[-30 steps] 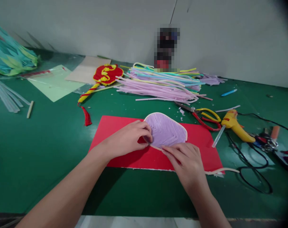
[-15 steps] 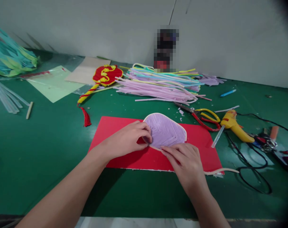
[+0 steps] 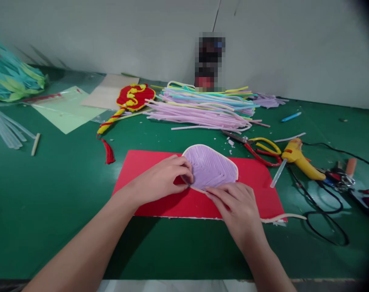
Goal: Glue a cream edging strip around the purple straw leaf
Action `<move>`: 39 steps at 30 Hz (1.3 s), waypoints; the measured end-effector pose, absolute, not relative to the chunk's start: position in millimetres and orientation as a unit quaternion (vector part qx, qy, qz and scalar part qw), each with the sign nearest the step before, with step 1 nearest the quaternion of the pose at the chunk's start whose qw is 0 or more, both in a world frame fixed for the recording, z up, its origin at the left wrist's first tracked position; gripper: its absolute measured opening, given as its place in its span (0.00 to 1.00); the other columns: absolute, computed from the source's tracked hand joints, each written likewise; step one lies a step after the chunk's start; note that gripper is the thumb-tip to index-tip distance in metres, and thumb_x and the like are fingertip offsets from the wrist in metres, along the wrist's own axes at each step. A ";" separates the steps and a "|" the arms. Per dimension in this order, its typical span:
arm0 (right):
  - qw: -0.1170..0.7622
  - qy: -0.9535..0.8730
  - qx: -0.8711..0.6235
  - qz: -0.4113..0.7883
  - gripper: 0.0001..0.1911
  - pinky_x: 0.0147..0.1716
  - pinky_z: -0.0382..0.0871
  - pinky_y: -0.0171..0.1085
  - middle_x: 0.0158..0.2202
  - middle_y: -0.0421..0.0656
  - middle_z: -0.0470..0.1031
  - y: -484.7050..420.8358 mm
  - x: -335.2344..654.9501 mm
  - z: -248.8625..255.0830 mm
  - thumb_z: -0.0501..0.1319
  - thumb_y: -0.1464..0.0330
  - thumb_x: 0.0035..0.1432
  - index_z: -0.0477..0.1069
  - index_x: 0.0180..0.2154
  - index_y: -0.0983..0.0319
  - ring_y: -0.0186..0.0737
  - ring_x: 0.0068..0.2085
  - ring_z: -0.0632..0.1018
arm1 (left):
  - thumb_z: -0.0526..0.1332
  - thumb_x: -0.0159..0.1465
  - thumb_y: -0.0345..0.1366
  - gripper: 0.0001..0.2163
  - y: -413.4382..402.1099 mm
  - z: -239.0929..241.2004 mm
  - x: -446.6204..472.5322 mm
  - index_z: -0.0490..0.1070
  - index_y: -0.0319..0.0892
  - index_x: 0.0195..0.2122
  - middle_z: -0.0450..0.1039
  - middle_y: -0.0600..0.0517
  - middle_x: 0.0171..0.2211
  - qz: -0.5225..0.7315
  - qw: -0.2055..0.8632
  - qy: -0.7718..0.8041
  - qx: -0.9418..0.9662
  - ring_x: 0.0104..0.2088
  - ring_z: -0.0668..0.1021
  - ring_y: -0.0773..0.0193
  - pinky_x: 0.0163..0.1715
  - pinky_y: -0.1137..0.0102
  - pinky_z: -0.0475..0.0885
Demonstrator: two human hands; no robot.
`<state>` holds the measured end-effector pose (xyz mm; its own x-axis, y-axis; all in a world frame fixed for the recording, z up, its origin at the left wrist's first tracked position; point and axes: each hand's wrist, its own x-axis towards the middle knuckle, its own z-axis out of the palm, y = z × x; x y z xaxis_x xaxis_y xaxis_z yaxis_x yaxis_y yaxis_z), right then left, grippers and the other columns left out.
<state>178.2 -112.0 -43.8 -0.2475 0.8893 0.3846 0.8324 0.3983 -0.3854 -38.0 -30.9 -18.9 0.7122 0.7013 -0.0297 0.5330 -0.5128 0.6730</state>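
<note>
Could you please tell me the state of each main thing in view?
Rectangular red card: lying flat.
Rounded purple fuzzy panel: on the card.
Long cream strip: loose end trailing past card.
Left hand: pinched at panel's edge.
Right hand: pinching the strip.
Red-and-yellow metal scissors: lying unheld.
Yellow plastic glue gun: lying, clear stick protruding.
Pastel fuzzy stems: heaped.

Pixelation obscures an object (image 3: 210, 63) at the desk's (image 3: 50, 211) far edge. The right hand (image 3: 237, 202) partly covers the purple panel (image 3: 211, 166). The teal bundle (image 3: 16, 79), far left corner, is cropped.
</note>
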 end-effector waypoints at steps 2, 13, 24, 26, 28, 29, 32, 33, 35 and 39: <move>0.280 -0.789 -0.545 0.051 0.07 0.41 0.60 0.40 0.30 0.40 0.75 -111.9 178.3 -44.1 0.60 0.70 0.61 0.77 0.39 0.58 0.37 0.35 0.72 | 0.61 0.60 0.30 0.04 -31.2 -19.3 -38.5 0.74 0.45 0.35 0.70 0.54 0.43 0.128 0.340 0.358 0.860 0.46 0.72 0.63 0.47 0.68 0.67; 0.290 -0.784 -0.547 0.055 0.08 0.41 0.60 0.40 0.30 0.40 0.75 -112.1 177.2 -43.5 0.59 0.70 0.61 0.77 0.38 0.58 0.37 0.35 0.72 | 0.61 0.61 0.31 0.04 -31.8 -18.8 -38.6 0.73 0.46 0.36 0.70 0.54 0.44 0.118 0.337 0.362 0.861 0.47 0.71 0.64 0.47 0.67 0.68; 0.299 -0.777 -0.548 0.079 0.10 0.40 0.61 0.40 0.31 0.42 0.75 -113.0 175.6 -41.0 0.56 0.69 0.64 0.77 0.39 0.59 0.37 0.35 0.72 | 0.61 0.60 0.29 0.04 -33.4 -10.4 -36.0 0.73 0.44 0.35 0.70 0.53 0.43 0.113 0.335 0.363 0.862 0.46 0.72 0.64 0.47 0.67 0.68; 0.302 -0.779 -0.544 0.075 0.11 0.40 0.61 0.40 0.31 0.42 0.75 -113.2 176.0 -41.4 0.55 0.69 0.64 0.77 0.39 0.59 0.38 0.35 0.72 | 0.61 0.60 0.29 0.04 -33.7 -10.2 -35.6 0.73 0.44 0.35 0.70 0.53 0.43 0.112 0.330 0.365 0.863 0.46 0.72 0.64 0.48 0.67 0.68; 0.303 -0.780 -0.544 0.069 0.11 0.40 0.61 0.40 0.31 0.42 0.75 -113.4 176.2 -41.9 0.55 0.69 0.64 0.77 0.39 0.59 0.38 0.36 0.72 | 0.61 0.60 0.29 0.04 -34.0 -10.5 -35.5 0.73 0.44 0.35 0.70 0.53 0.43 0.113 0.326 0.366 0.864 0.47 0.72 0.63 0.48 0.67 0.67; 0.303 -0.779 -0.544 0.066 0.11 0.40 0.61 0.40 0.31 0.42 0.75 -113.4 176.2 -42.2 0.55 0.69 0.64 0.77 0.39 0.59 0.38 0.36 0.72 | 0.61 0.60 0.29 0.05 -34.0 -10.7 -35.5 0.73 0.44 0.35 0.70 0.53 0.44 0.114 0.326 0.367 0.864 0.47 0.72 0.63 0.49 0.67 0.67; 0.306 -0.779 -0.543 0.066 0.10 0.40 0.61 0.40 0.31 0.42 0.75 -113.4 176.2 -43.3 0.56 0.69 0.64 0.77 0.39 0.59 0.38 0.36 0.72 | 0.61 0.60 0.28 0.05 -33.8 -11.5 -36.0 0.73 0.44 0.35 0.70 0.53 0.44 0.113 0.329 0.368 0.862 0.47 0.71 0.63 0.48 0.67 0.68; 0.308 -0.779 -0.542 0.067 0.10 0.40 0.61 0.40 0.31 0.42 0.75 -113.4 176.2 -43.6 0.56 0.69 0.64 0.77 0.39 0.59 0.38 0.36 0.72 | 0.61 0.60 0.28 0.05 -33.7 -11.7 -36.2 0.73 0.44 0.35 0.70 0.53 0.44 0.114 0.330 0.367 0.862 0.47 0.71 0.63 0.48 0.67 0.68; 0.310 -0.778 -0.543 0.070 0.10 0.40 0.61 0.40 0.31 0.42 0.75 -113.3 176.3 -44.3 0.56 0.69 0.64 0.76 0.39 0.59 0.38 0.35 0.72 | 0.62 0.60 0.28 0.05 -33.5 -11.7 -36.4 0.73 0.44 0.35 0.70 0.53 0.43 0.116 0.332 0.364 0.863 0.47 0.71 0.63 0.48 0.67 0.68; 0.305 -0.777 -0.546 0.075 0.09 0.40 0.61 0.40 0.31 0.41 0.75 -113.1 176.9 -44.8 0.57 0.69 0.63 0.76 0.39 0.57 0.37 0.36 0.72 | 0.62 0.60 0.28 0.05 -33.6 -10.5 -36.1 0.73 0.44 0.35 0.70 0.53 0.43 0.112 0.333 0.365 0.863 0.46 0.72 0.64 0.48 0.67 0.68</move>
